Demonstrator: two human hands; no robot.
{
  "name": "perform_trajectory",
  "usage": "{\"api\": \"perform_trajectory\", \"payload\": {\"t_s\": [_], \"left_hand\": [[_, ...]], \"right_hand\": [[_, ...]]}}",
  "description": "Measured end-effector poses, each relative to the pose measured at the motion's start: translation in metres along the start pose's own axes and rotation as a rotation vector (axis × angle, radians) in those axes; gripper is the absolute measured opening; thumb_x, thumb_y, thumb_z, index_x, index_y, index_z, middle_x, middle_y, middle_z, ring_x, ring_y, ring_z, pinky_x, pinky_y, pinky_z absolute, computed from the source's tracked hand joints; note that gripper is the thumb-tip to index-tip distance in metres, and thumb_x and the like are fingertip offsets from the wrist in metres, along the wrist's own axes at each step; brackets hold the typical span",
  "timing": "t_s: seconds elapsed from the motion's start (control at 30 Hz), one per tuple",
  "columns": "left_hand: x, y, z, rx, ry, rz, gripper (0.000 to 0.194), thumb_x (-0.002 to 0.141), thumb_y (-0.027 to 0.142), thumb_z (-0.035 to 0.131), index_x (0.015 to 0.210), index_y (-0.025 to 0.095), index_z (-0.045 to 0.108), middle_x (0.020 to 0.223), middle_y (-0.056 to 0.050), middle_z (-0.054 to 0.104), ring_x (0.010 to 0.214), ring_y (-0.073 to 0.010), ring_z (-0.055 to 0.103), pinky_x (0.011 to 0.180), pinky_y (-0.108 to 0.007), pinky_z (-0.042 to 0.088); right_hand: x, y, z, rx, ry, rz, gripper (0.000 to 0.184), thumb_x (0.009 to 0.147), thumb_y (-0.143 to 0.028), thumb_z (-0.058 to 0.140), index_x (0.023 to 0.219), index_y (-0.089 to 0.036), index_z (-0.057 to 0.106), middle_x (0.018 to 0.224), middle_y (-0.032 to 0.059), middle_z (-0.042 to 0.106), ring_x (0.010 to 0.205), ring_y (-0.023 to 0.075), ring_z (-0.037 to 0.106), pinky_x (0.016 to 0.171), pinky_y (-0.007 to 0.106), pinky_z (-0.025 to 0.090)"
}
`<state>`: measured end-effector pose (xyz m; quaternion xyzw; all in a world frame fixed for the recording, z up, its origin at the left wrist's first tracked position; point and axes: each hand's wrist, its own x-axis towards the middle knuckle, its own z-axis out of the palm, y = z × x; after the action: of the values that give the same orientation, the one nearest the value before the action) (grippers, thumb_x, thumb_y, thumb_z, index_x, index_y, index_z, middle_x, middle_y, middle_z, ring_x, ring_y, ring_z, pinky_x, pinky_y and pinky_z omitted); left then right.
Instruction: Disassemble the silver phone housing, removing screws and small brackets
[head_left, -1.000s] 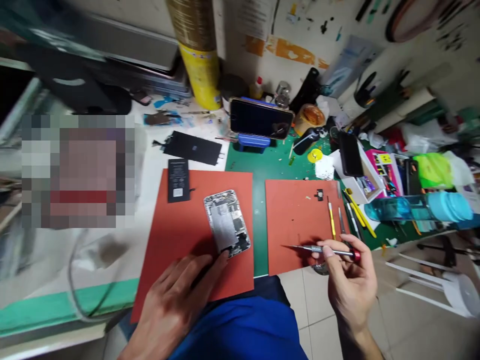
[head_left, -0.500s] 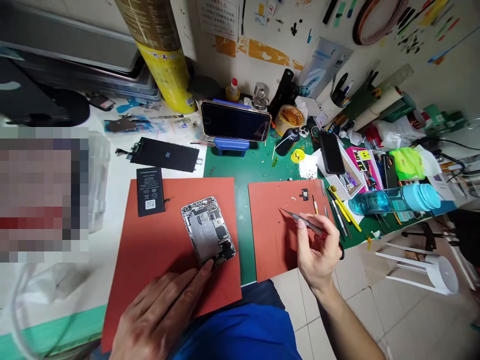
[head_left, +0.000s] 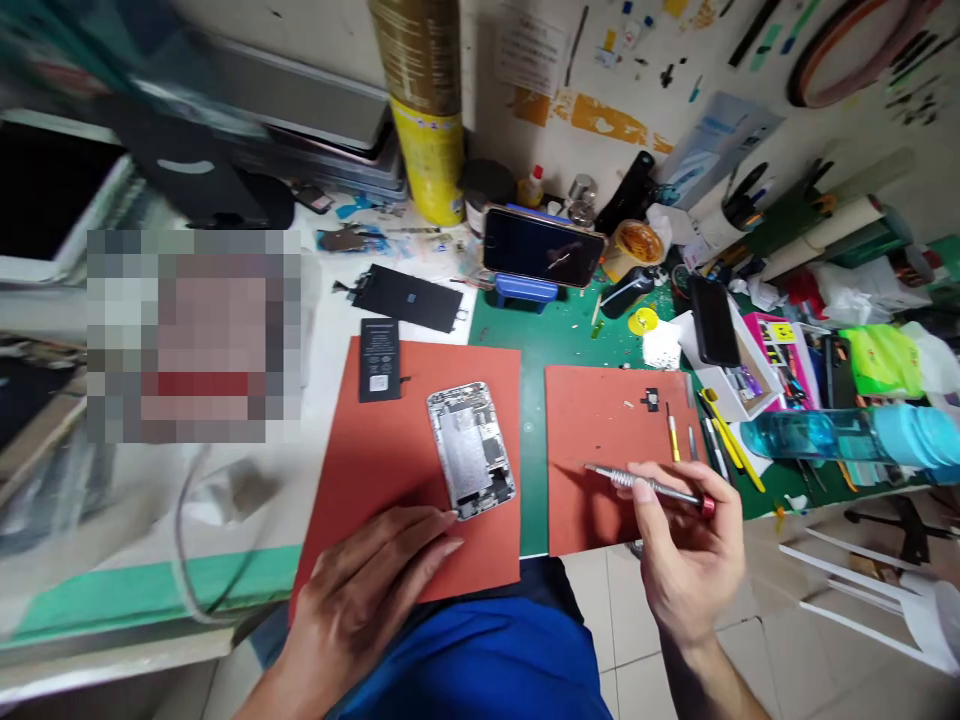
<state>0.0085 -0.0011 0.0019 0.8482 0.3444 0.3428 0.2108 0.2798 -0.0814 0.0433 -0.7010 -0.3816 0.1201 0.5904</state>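
Note:
An opened phone body (head_left: 466, 455), its bare metal frame and circuit boards showing, lies on the left red mat (head_left: 367, 445). My left hand (head_left: 379, 575) reaches in from below with fingers stretched out, fingertips touching the phone's lower left corner and thumb apart. Over the right red mat (head_left: 574, 410), my right hand (head_left: 694, 535) is closed around a slim precision screwdriver (head_left: 651, 487) with a knurled metal shaft and a red end, its tip pointing left, above or near the mat. A black phone battery (head_left: 380, 362) rests at the left mat's upper edge.
Small parts, including a black metal piece (head_left: 651, 399), lie on the right mat near a yellow-handled screwdriver (head_left: 673, 437). Yellow tweezers (head_left: 731, 440) and a blue water bottle (head_left: 825, 435) are farther right. A phone on a blue stand (head_left: 536, 250) stands behind; a flat black panel (head_left: 409, 298) lies left.
The view has swung left, shifting everything rightward. Relative to the right mat, the screwdriver tip is nearer me and slightly left. My left thumb now shows apart from the fingers.

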Motion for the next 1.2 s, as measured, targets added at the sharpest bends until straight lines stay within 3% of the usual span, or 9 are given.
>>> {"api": "perform_trajectory", "payload": {"t_s": [0.13, 0.33, 0.57, 0.93, 1.1, 1.2], "left_hand": [[0.001, 0.005, 0.002, -0.087, -0.027, -0.097, 0.015, 0.105, 0.020, 0.066, 0.117, 0.022, 0.075, 0.106, -0.002, 0.082, 0.098, -0.0170, 0.078, 0.086, -0.028, 0.065], [0.008, 0.011, 0.000, -0.228, -0.043, -0.235, 0.011, 0.105, 0.031, 0.069, 0.108, 0.021, 0.073, 0.099, -0.001, 0.078, 0.083, -0.0122, 0.074, 0.076, -0.024, 0.060], [0.010, 0.013, -0.005, -0.268, -0.061, -0.214, 0.008, 0.106, 0.017, 0.064, 0.107, 0.020, 0.071, 0.094, 0.001, 0.077, 0.083, -0.0132, 0.071, 0.082, -0.028, 0.057], [0.007, 0.013, -0.006, -0.170, -0.135, -0.145, 0.013, 0.110, 0.018, 0.056, 0.108, 0.019, 0.069, 0.096, 0.000, 0.075, 0.085, -0.0139, 0.070, 0.088, -0.031, 0.057], [0.005, 0.015, -0.005, -0.101, -0.178, -0.106, 0.012, 0.110, 0.021, 0.057, 0.108, 0.020, 0.068, 0.097, 0.001, 0.076, 0.085, -0.0133, 0.071, 0.090, -0.031, 0.056], [0.003, 0.015, -0.004, -0.069, -0.185, -0.105, 0.012, 0.110, 0.024, 0.057, 0.108, 0.020, 0.068, 0.096, 0.002, 0.076, 0.084, -0.0132, 0.070, 0.091, -0.031, 0.056]], "right_hand": [[-0.028, -0.014, 0.015, 0.191, -0.176, 0.190, 0.030, 0.096, -0.019, 0.077, 0.122, -0.023, 0.063, 0.102, 0.0078, 0.085, 0.094, 0.0216, 0.085, 0.084, 0.031, 0.071], [-0.050, -0.014, 0.036, 0.253, -0.272, 0.264, 0.030, 0.096, -0.024, 0.080, 0.121, -0.023, 0.063, 0.103, 0.0083, 0.086, 0.092, 0.0224, 0.085, 0.081, 0.032, 0.070], [-0.051, -0.013, 0.037, 0.291, -0.311, 0.279, 0.032, 0.095, -0.017, 0.080, 0.122, -0.024, 0.065, 0.107, 0.0071, 0.086, 0.099, 0.0179, 0.084, 0.091, 0.025, 0.067], [-0.045, -0.015, 0.032, 0.245, -0.382, 0.213, 0.032, 0.092, -0.019, 0.083, 0.120, -0.023, 0.068, 0.104, 0.0089, 0.087, 0.095, 0.0196, 0.085, 0.089, 0.021, 0.067], [-0.051, -0.026, 0.029, 0.078, -0.315, 0.337, 0.038, 0.088, -0.032, 0.088, 0.119, -0.021, 0.070, 0.108, 0.0109, 0.086, 0.098, 0.0211, 0.085, 0.093, 0.019, 0.066], [-0.053, -0.033, 0.031, 0.073, -0.320, 0.256, 0.036, 0.085, -0.032, 0.090, 0.114, -0.021, 0.073, 0.105, 0.0095, 0.086, 0.097, 0.0208, 0.084, 0.093, 0.019, 0.066]]}}
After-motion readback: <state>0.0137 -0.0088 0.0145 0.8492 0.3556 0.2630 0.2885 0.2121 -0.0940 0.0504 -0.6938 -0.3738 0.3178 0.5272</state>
